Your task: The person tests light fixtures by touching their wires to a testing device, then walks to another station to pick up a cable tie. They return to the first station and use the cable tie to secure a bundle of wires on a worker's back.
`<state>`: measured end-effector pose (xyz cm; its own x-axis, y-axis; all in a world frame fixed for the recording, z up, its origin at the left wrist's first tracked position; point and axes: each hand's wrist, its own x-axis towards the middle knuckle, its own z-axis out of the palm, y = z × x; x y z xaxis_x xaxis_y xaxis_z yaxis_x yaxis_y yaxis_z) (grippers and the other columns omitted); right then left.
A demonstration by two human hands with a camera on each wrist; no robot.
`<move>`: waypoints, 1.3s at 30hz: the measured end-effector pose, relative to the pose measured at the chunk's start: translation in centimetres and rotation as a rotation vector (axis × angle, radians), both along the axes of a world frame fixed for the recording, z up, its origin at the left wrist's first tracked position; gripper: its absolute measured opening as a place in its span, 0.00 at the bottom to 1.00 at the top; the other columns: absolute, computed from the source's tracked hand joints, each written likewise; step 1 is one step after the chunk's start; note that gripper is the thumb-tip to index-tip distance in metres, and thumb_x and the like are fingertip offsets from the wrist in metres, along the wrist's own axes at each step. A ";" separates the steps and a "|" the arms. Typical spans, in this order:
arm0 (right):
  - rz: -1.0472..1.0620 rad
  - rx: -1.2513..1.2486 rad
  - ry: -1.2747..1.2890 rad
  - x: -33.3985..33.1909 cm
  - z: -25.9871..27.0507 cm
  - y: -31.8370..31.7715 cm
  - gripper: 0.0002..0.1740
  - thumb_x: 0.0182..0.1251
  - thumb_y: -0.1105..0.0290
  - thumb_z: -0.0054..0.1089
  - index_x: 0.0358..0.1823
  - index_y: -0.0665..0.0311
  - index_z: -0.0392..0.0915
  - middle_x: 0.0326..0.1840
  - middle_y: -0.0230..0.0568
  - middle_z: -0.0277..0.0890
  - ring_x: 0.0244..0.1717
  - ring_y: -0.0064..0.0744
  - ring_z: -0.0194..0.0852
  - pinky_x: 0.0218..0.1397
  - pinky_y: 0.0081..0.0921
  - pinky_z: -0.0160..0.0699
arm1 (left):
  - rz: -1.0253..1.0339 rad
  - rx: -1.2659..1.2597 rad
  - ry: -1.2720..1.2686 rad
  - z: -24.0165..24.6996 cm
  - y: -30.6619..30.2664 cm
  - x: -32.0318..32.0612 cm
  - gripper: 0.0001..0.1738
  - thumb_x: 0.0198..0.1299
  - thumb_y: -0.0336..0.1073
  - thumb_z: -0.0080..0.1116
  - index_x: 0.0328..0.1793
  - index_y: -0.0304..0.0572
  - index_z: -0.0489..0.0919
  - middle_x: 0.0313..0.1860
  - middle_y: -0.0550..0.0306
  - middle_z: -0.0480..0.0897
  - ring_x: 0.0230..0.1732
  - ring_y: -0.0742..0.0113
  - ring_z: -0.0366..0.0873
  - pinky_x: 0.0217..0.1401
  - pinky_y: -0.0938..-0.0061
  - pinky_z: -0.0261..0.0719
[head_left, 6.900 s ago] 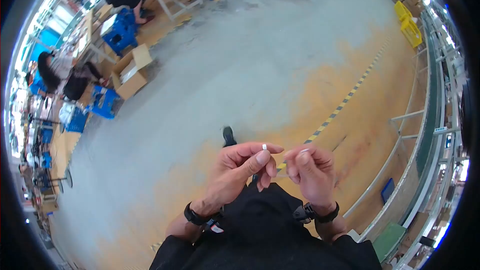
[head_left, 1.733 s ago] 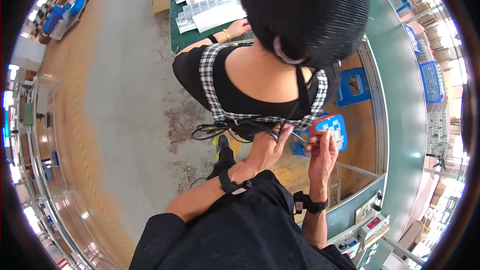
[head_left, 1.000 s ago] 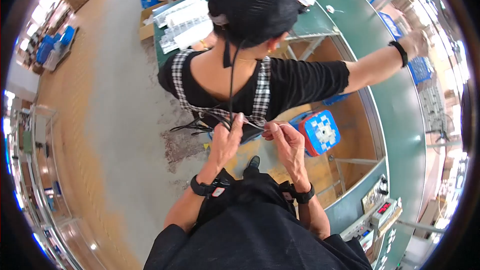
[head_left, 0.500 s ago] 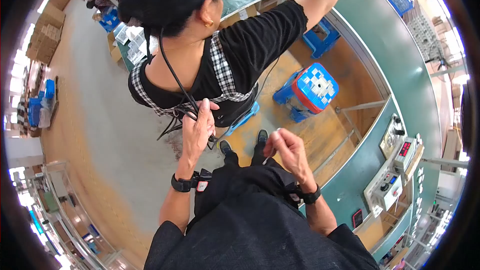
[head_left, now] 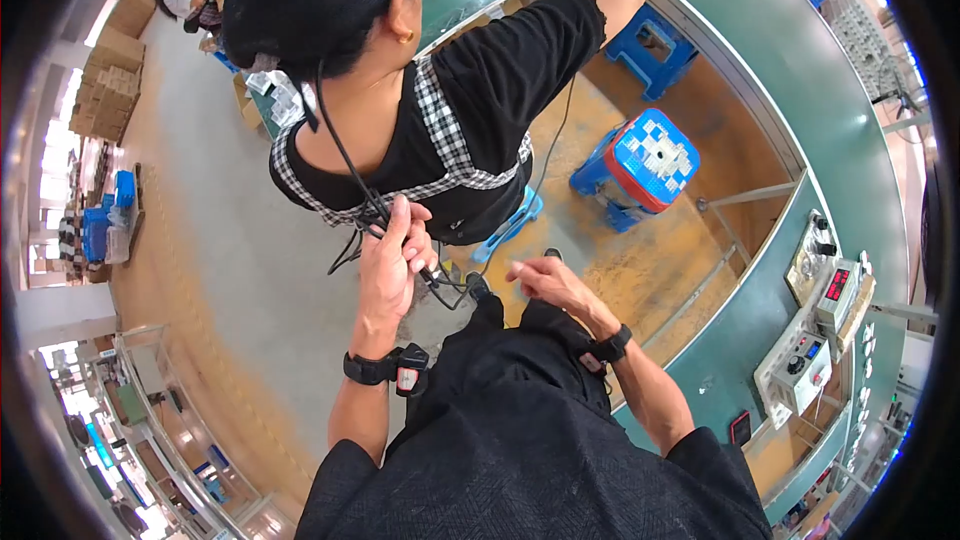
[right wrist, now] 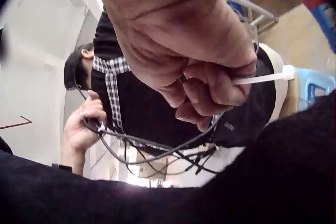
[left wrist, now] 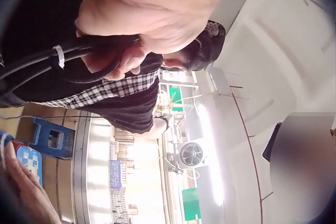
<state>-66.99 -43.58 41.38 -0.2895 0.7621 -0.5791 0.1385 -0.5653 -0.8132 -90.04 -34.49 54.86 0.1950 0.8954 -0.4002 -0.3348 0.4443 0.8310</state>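
My left hand [head_left: 390,260] grips a gathered bundle of black cable behind a seated person's back [head_left: 345,145]; its thumb lies along the bundle. In the left wrist view a white cable tie [left wrist: 60,57] goes round the black cable [left wrist: 37,71]. Lower and to the right, my right hand [head_left: 550,285] is apart from the bundle. The right wrist view shows its curled fingers holding another white cable tie [right wrist: 265,79], its square head sticking out. Loops of cable [right wrist: 126,158] hang between the hands there; part of the bundle is hidden inside my left hand.
A blue and red stool [head_left: 655,160] topped with white pieces stands to the right, another blue stool [head_left: 650,50] beyond it. A green bench [head_left: 690,360] with control boxes [head_left: 800,370] and a phone [head_left: 740,428] runs along the right side. Cartons [head_left: 105,90] are stacked far left.
Earlier my hands held a small white piece over open floor. They then came together at the person's cable; my right hand has since drawn away, while the left keeps its grip.
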 end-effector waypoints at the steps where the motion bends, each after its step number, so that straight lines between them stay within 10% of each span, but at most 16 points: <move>1: 0.054 -0.117 0.073 -0.6 -0.6 -0.1 0.33 0.76 0.39 0.52 0.46 0.68 0.84 0.25 0.30 0.71 0.26 0.20 0.66 0.28 0.24 0.65 | -0.009 -0.001 0.003 0.1 -0.2 0.1 0.22 0.80 0.52 0.47 0.44 0.39 0.77 0.19 0.73 0.60 0.19 0.81 0.59 0.26 0.78 0.65; 11: -0.357 -0.305 0.474 -4.1 -6.0 3.0 0.22 0.76 0.50 0.62 0.29 0.58 0.73 0.22 0.22 0.65 0.19 0.14 0.52 0.23 0.18 0.49 | -0.005 -0.046 -0.029 0.2 -0.2 0.3 0.22 0.79 0.53 0.49 0.43 0.40 0.77 0.18 0.73 0.58 0.18 0.81 0.57 0.26 0.78 0.63; 19: -0.457 0.372 0.295 1.8 9.4 1.8 0.16 0.81 0.62 0.54 0.47 0.67 0.85 0.32 0.24 0.75 0.27 0.11 0.57 0.30 0.15 0.56 | -0.024 -0.004 0.207 -1.1 0.7 0.4 0.26 0.79 0.54 0.48 0.41 0.36 0.78 0.18 0.73 0.61 0.17 0.82 0.59 0.24 0.79 0.67; 25: -0.178 0.951 -0.129 -4.6 12.1 7.1 0.08 0.69 0.71 0.65 0.43 0.69 0.81 0.35 0.50 0.79 0.34 0.46 0.82 0.36 0.35 0.77 | -0.157 0.118 0.287 -0.9 0.7 0.8 0.33 0.79 0.57 0.44 0.57 0.29 0.81 0.34 0.61 0.82 0.30 0.77 0.76 0.36 0.78 0.76; 28: -0.150 0.630 -0.131 -7.5 12.1 7.4 0.13 0.68 0.63 0.68 0.43 0.67 0.83 0.31 0.52 0.83 0.32 0.50 0.84 0.35 0.37 0.78 | -0.196 0.139 0.068 -1.2 0.4 -0.1 0.34 0.79 0.57 0.43 0.62 0.28 0.80 0.49 0.55 0.85 0.49 0.72 0.80 0.56 0.74 0.77; 34: -0.036 0.478 -0.175 -8.1 10.0 6.0 0.18 0.70 0.57 0.66 0.45 0.68 0.84 0.32 0.51 0.85 0.33 0.45 0.87 0.37 0.37 0.79 | -0.207 0.216 -0.005 -3.7 -0.8 -0.6 0.22 0.81 0.48 0.44 0.49 0.36 0.80 0.57 0.45 0.84 0.54 0.66 0.81 0.62 0.67 0.79; 39: -0.064 0.372 -0.211 -4.0 8.4 3.7 0.18 0.76 0.57 0.59 0.46 0.68 0.85 0.31 0.46 0.85 0.33 0.35 0.83 0.39 0.33 0.78 | -0.185 0.163 0.098 -4.6 -1.2 0.7 0.19 0.80 0.45 0.47 0.41 0.38 0.78 0.33 0.57 0.85 0.33 0.72 0.81 0.41 0.76 0.81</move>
<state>-71.00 -39.88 49.76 -0.1399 0.9427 -0.3029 0.2977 -0.2517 -0.9209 -89.32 -35.73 50.28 0.3292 0.9023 -0.2783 -0.1750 0.3479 0.9211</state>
